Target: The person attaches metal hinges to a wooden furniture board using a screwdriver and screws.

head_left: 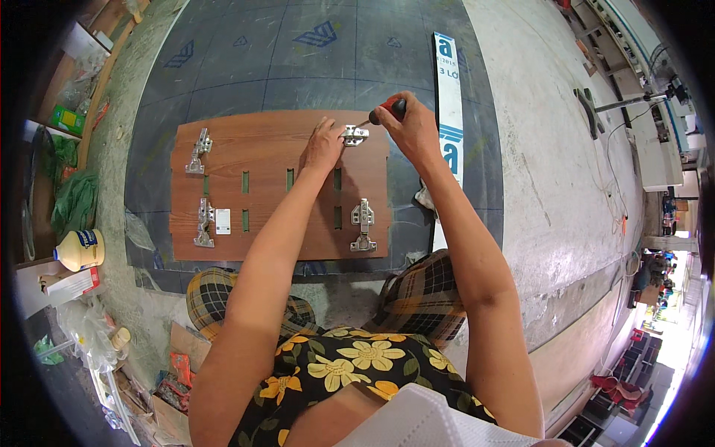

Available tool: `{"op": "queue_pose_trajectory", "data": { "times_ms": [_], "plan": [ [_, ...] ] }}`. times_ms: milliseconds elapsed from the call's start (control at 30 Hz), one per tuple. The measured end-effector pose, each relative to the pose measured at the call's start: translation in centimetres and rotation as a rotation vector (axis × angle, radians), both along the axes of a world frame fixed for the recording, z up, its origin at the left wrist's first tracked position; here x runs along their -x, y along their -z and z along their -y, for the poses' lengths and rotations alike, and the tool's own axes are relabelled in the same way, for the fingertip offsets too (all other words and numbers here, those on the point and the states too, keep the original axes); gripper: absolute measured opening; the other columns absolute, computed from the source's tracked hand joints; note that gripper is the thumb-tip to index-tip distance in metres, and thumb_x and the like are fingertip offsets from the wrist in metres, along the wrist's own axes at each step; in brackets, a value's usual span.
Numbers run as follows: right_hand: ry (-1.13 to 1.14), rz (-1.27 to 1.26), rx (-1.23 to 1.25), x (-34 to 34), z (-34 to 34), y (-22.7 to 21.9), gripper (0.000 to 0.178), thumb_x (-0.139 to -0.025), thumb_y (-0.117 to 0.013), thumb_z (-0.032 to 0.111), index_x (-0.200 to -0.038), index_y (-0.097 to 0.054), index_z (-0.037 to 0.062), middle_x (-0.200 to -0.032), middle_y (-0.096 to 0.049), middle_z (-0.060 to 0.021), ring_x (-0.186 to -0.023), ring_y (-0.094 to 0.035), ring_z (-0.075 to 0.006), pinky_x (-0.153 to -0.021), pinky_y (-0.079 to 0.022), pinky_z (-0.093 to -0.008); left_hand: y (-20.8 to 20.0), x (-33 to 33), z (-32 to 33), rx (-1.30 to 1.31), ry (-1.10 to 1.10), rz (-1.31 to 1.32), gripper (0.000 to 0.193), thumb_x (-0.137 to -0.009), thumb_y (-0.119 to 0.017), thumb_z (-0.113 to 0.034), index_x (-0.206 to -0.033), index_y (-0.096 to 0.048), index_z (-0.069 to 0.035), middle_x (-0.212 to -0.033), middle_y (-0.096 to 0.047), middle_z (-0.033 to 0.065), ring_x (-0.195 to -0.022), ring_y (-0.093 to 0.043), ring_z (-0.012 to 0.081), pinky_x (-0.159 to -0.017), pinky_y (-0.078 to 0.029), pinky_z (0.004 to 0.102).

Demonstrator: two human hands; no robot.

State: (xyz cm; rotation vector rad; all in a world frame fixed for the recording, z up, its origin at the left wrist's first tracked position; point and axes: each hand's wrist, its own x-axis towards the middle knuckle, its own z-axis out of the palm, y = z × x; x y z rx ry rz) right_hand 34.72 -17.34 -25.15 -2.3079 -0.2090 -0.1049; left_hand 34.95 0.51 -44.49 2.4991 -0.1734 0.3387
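Screwdriver (387, 106) sits in the right hand (413, 132), slanting left to the shiny hinge (356, 136), sideways near the brown board (261, 134)'s far right corner. Left hand (325, 147) is nearer, fingers beside it; can't tell if they pinch.

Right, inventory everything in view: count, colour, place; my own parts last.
Panel: one, reddish brown, on the sheet
Hinges: four, silver, near the panel's corners
Label: one, white, beside the lower-left hinge
Screwdriver: one, red and black, at upper-right hinge
Sheet: one, dark grey, beneath the panel
Strip: one, white and blue, right of panel
Jug: one, cream, blue cap, far left
Green plastic: count unclear, green, above the jug
Rim clutter: uncountable, mixed, both sides
Trousers: one pair, dark plaid, below the panel
Top: one, black floral, bottom
Left grip: one, bare, at upper-right hinge
Right grip: one, bare, holding the screwdriver
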Motion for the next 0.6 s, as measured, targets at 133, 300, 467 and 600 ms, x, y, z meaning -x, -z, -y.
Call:
{"op": "queue_pose_trajectory", "data": {
  "times_ms": [133,300,467,600],
  "plan": [
    [0.031,0.088,0.032,0.0,-0.4,0.2,0.032,-0.082,-0.076,0.025,-0.101,-0.061,0.0031,-0.088,-0.072,-0.0168,-0.081,-0.071,-0.0330,-0.071,-0.054,-0.0389,-0.2,0.1,0.0,0.007,-0.009,-0.024,0.034,-0.085,-0.066,-0.010,-0.119,-0.065,-0.011,-0.131,-0.054,0.0186,-0.129,-0.047,0.0368,-0.104,-0.043,0.0436],
    [0.073,0.046,-0.158,-0.5,0.0,1.0,0.036,-0.079,-0.078,0.023,-0.104,-0.062,0.0028,-0.093,-0.072,-0.0141,-0.085,-0.070,-0.0273,-0.074,-0.053,-0.0361,-0.5,0.4,0.1,0.025,-0.005,-0.050,0.034,-0.086,-0.065,-0.011,-0.121,-0.064,-0.012,-0.134,-0.052,0.0192,-0.130,-0.045,0.0370,-0.106,-0.041,0.0442],
    [0.081,0.044,-0.227,-1.5,0.6,2.3,0.037,-0.080,-0.077,0.021,-0.108,-0.063,0.0018,-0.094,-0.071,-0.0126,-0.087,-0.068,-0.0231,-0.077,-0.052,-0.0327,-0.7,0.4,0.1,0.009,0.004,-0.042,0.034,-0.087,-0.064,-0.012,-0.121,-0.064,-0.011,-0.136,-0.051,0.0193,-0.131,-0.044,0.0376,-0.107,-0.041,0.0442],
    [0.073,0.037,-0.300,-1.5,0.5,2.2,0.034,-0.082,-0.076,0.021,-0.107,-0.065,0.0018,-0.094,-0.071,-0.0125,-0.085,-0.067,-0.0221,-0.075,-0.052,-0.0332,-0.8,0.4,0.1,-0.001,-0.002,-0.061,0.034,-0.088,-0.064,-0.012,-0.122,-0.064,-0.011,-0.135,-0.052,0.0193,-0.132,-0.044,0.0375,-0.107,-0.040,0.0439]
  ]
}}
